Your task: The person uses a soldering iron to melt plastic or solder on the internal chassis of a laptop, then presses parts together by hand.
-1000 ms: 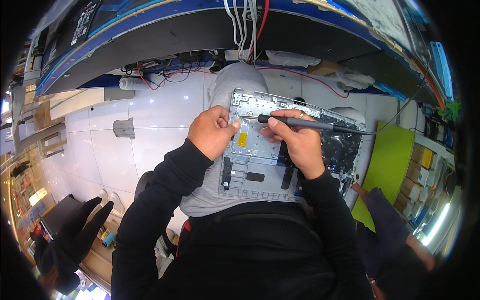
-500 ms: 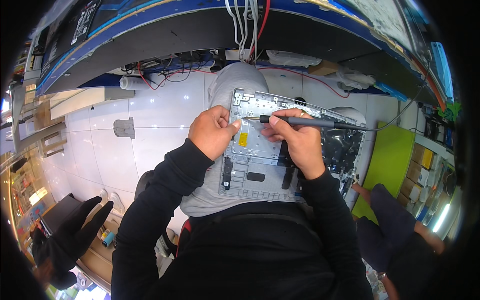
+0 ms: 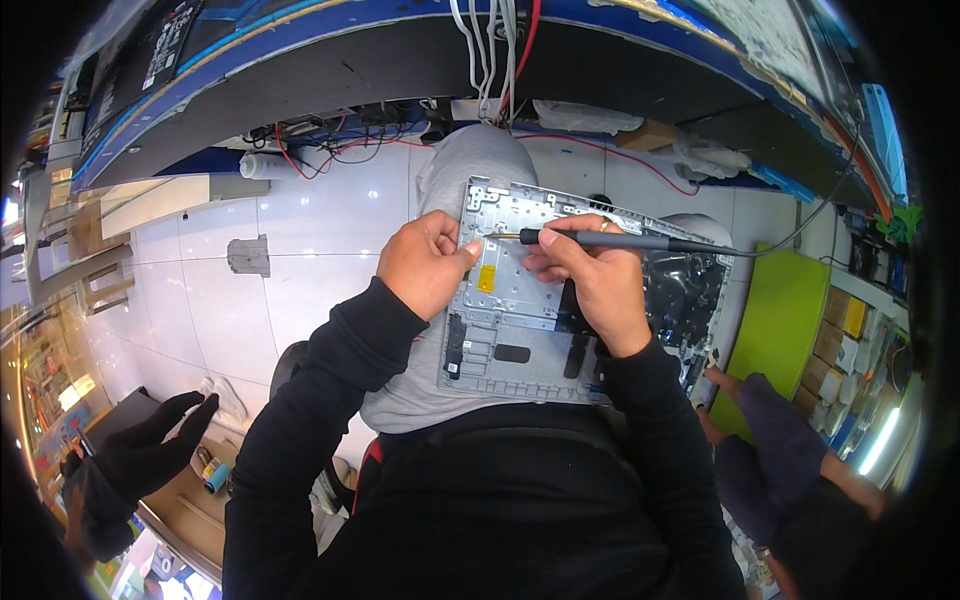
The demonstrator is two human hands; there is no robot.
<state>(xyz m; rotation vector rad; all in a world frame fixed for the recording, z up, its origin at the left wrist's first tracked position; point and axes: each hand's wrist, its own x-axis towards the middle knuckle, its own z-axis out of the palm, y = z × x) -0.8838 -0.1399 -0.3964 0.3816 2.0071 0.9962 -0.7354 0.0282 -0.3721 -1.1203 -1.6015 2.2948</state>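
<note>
A silver laptop top case (image 3: 530,350), inner side up, lies across my lap, with a black sheet over its right part and a yellow tape patch (image 3: 486,279) near the left. My right hand (image 3: 598,285) is closed around the dark handle of a corded soldering iron (image 3: 625,241). The iron lies nearly level, its thin metal tip pointing left at the upper-left area of the case. My left hand (image 3: 428,258) grips the left edge of the case, thumb on top beside the tip. Whether it also pinches something small there is hidden.
A dark bench with a blue edge (image 3: 300,45) crosses ahead of my knees, cables (image 3: 485,50) hanging from it. The iron's cord (image 3: 800,228) rises to the right. A green panel (image 3: 775,330) stands at right. Other people sit at lower left and lower right.
My hands, the soldering iron and the laptop case hold nearly the same place. The people at lower left and lower right have shifted their legs slightly.
</note>
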